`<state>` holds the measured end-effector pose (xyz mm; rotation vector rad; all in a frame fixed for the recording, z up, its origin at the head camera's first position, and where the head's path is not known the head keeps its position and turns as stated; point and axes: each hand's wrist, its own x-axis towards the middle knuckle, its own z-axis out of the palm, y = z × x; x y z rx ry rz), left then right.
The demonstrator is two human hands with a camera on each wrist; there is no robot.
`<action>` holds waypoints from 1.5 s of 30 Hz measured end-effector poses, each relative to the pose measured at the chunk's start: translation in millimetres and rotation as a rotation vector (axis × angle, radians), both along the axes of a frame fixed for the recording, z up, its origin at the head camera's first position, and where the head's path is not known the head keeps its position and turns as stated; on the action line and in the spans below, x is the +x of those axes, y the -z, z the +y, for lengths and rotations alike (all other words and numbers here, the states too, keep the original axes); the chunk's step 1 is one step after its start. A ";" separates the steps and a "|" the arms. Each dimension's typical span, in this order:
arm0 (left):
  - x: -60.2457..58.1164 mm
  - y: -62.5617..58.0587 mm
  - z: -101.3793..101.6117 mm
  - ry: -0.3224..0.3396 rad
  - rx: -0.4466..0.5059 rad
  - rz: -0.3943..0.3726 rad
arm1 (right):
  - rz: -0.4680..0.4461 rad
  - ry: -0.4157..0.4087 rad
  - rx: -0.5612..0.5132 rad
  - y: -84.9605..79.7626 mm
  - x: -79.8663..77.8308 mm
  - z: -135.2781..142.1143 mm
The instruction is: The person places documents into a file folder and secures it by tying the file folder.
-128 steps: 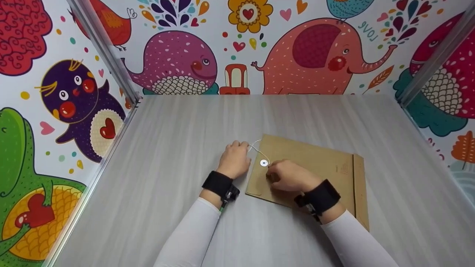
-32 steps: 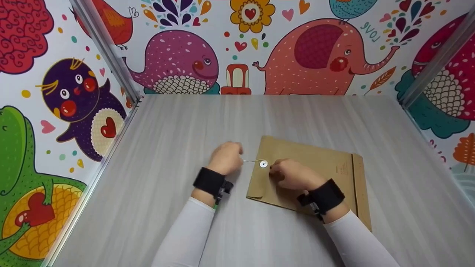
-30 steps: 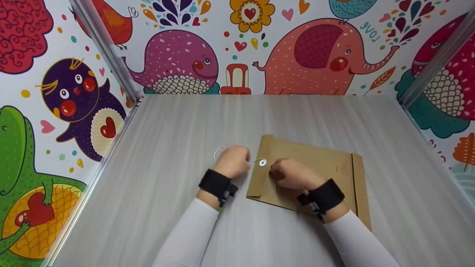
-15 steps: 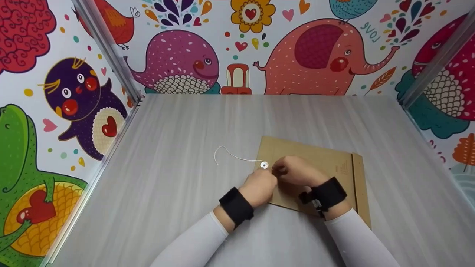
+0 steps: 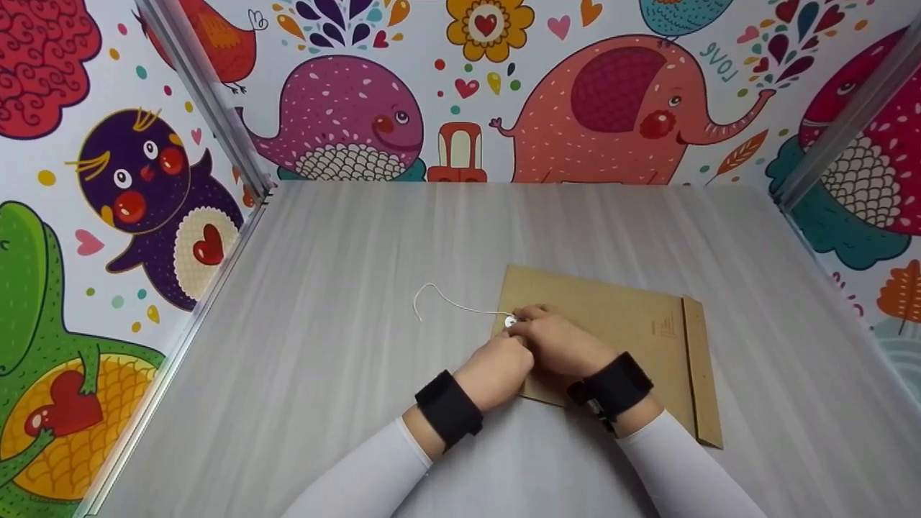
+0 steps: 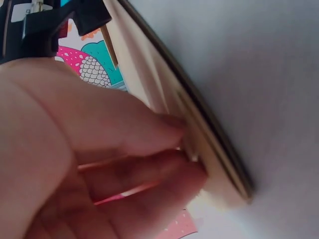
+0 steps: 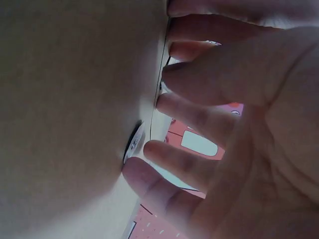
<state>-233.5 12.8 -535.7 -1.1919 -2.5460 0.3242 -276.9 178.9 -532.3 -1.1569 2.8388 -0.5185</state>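
Note:
A brown kraft envelope (image 5: pixel 611 298) lies flat on the table under both hands. Its white round button (image 5: pixel 510 321) shows at the fingertips, and from it a thin white string (image 5: pixel 453 302) curls left onto the tabletop. My left hand (image 5: pixel 496 370) reaches in from the near left; in the left wrist view its thumb and fingers pinch at the envelope's flap (image 6: pixel 154 74). Over the envelope, my right hand (image 5: pixel 572 345) has fairly straight fingertips touching the flap edge beside the button, seen in the right wrist view. The exact contact is partly hidden.
The grey wood-grain table (image 5: pixel 345 252) stretches around the envelope. A cartoon-printed wall (image 5: pixel 345 108) stands at the back, another at the left, with metal posts (image 5: pixel 201 93) at the corners. Both wrists wear black bands (image 5: pixel 450 410).
The left hand has let go of the string, which lies loose on the table, and moved right to the flap. The right hand has shifted slightly left, up against the button and left hand.

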 end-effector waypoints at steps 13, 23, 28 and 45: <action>2.1 1.3 2.6 -0.033 0.040 -0.059 | 0.062 0.060 -0.141 8.6 -9.8 -6.1; 2.7 0.0 -1.5 -0.005 0.109 -0.083 | -0.025 0.209 -0.183 12.1 -37.1 -29.5; 3.9 -2.3 0.3 0.008 0.125 -0.114 | -0.093 0.261 -0.165 15.0 -49.2 -28.7; 1.3 1.5 1.4 -0.024 0.115 -0.097 | -0.158 0.579 -0.088 7.0 -66.6 15.9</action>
